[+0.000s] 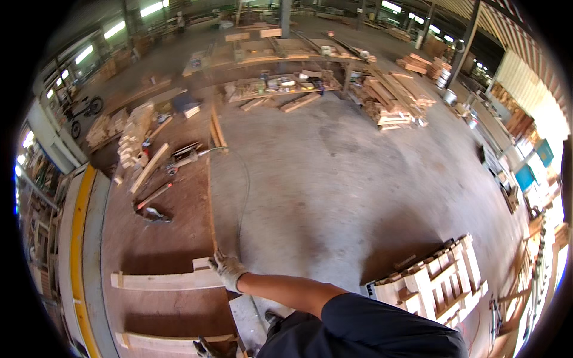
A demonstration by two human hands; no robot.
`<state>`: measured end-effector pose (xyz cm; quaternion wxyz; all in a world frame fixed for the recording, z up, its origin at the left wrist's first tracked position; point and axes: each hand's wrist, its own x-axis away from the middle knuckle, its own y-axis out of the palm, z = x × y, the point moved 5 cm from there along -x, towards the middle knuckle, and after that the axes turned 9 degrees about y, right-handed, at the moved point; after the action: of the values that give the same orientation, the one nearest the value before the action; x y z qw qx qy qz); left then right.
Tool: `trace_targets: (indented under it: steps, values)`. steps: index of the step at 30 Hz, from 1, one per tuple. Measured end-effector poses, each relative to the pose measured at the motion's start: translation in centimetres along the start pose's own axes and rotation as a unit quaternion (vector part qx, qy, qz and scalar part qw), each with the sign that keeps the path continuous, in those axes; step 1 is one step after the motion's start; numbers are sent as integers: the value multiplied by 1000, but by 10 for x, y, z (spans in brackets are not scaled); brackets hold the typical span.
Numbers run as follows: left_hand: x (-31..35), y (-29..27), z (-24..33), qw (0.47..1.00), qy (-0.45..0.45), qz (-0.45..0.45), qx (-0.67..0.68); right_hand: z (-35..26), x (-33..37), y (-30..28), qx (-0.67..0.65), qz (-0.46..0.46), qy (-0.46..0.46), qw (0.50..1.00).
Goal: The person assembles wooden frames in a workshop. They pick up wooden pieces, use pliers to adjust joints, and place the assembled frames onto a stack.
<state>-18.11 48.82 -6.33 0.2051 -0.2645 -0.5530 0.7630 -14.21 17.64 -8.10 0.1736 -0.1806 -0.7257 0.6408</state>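
Note:
Two pale wooden boards lie across a brown work table at the lower left, one beyond the other. My right hand (228,272), in a light work glove, is closed on the right end of the farther wooden board (161,281). A short wood block (201,264) sits against that board beside my fingers. At the lower edge, my left hand (206,348), also gloved, grips the nearer wooden board (170,342) near its right end. Part of this hand is cut off by the picture's edge.
Farther up the brown table (173,238) lie a hammer-like tool (154,197), a dark metal tool (156,215) and a nail gun (185,158) with a hose. Stacked wood pieces (136,134) stand beyond. A slatted wooden assembly (439,280) is on the floor at right.

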Motion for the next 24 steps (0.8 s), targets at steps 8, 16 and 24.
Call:
trace_targets:
  steps: [8,16,24]
  values:
    - [-8,-21,8,989,-120,-58,56,13,17,-9,-36,-25,-63,997]
    - [-10,-30,18,989,-127,-54,57,15,14,-27,-8,-135,-31,990]
    - [-7,-14,14,994,-107,-26,-10,12,12,-31,6,-140,-32,990]
